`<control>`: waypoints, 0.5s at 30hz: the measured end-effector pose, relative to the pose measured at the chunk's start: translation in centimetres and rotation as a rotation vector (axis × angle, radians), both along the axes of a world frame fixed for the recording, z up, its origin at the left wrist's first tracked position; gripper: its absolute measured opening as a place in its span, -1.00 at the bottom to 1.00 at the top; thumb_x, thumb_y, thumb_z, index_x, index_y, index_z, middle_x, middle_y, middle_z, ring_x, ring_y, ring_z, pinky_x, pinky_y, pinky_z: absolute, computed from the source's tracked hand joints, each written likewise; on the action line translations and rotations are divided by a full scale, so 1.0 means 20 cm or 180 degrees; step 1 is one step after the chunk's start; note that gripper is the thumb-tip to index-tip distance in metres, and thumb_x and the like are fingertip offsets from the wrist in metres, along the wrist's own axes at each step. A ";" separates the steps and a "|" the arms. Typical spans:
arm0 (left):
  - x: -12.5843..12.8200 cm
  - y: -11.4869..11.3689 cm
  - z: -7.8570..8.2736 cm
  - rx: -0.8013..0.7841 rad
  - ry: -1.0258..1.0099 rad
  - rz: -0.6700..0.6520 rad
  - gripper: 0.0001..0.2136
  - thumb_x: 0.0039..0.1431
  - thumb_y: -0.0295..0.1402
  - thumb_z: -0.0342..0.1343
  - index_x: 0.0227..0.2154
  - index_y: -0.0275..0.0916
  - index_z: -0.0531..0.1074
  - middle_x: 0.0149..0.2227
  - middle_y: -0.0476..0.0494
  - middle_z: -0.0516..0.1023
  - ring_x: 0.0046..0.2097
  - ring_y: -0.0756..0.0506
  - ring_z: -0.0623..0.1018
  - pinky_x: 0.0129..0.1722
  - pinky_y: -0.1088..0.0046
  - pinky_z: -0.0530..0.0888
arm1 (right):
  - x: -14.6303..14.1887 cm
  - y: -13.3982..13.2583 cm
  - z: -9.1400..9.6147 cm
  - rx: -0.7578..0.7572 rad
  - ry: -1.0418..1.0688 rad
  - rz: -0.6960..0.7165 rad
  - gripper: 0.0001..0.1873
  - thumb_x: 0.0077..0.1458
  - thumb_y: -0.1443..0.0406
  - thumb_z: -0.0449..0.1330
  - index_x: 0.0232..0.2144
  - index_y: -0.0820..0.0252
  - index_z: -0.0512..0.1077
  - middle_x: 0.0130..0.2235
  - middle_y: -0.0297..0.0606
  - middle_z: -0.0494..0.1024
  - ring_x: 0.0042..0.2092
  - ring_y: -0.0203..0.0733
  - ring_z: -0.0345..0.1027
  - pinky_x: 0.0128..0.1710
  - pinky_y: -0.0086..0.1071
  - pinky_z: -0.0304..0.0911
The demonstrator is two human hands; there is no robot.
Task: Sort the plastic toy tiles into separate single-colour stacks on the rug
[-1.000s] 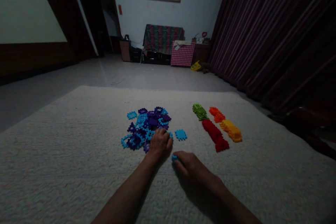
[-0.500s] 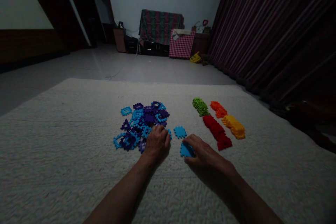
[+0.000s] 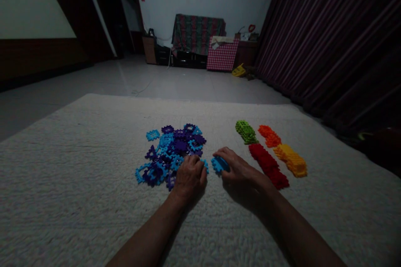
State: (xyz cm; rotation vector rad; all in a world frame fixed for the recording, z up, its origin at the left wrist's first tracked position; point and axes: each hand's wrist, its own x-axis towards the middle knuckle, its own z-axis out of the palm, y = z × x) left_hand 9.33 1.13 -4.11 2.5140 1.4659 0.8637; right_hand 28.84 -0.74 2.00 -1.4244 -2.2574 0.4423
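The fingers (image 3: 223,153) of the right hand (image 3: 239,170) are bent, with the thumb a little way apart from them, and they pinch a blue piece (image 3: 222,163) low over the mat (image 3: 94,217). Blue teeth stick out on its left side. The left hand (image 3: 189,174) is curled on the near right edge of a messy pile (image 3: 180,146) of blue and purple pieces. Its fingertips are hidden, so I can't tell if they have hold of anything. This hand covers part of the pile, and a light blue toothed edge (image 3: 206,166) peeks out beside it, between the two hands. A light blue frame (image 3: 153,134) lies at the pile's far left. To the right of the right hand is a long red row (image 3: 268,166), with a green row (image 3: 246,132) at its far end. Next to those are an orange row (image 3: 269,136) and a yellow row (image 3: 291,160). Past the mat, a thin cord (image 3: 142,89) lies on the gray floor (image 3: 188,85). Farther back are a red checked cloth (image 3: 222,55) and a yellow thing (image 3: 239,70), and a dark purple curtain (image 3: 313,37) hangs on the right.
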 end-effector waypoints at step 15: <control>0.01 0.00 -0.02 0.0310 -0.0207 -0.0040 -0.89 0.24 -0.45 0.05 -0.36 -0.22 0.47 -0.20 -0.20 0.48 -0.12 -0.19 0.42 -0.11 0.23 0.45 | 0.00 -0.01 0.00 -0.0212 0.0211 -0.0094 -0.61 0.01 0.51 0.05 -0.13 0.06 0.35 -0.11 -0.25 0.41 -0.05 -0.17 0.28 0.00 -0.29 0.22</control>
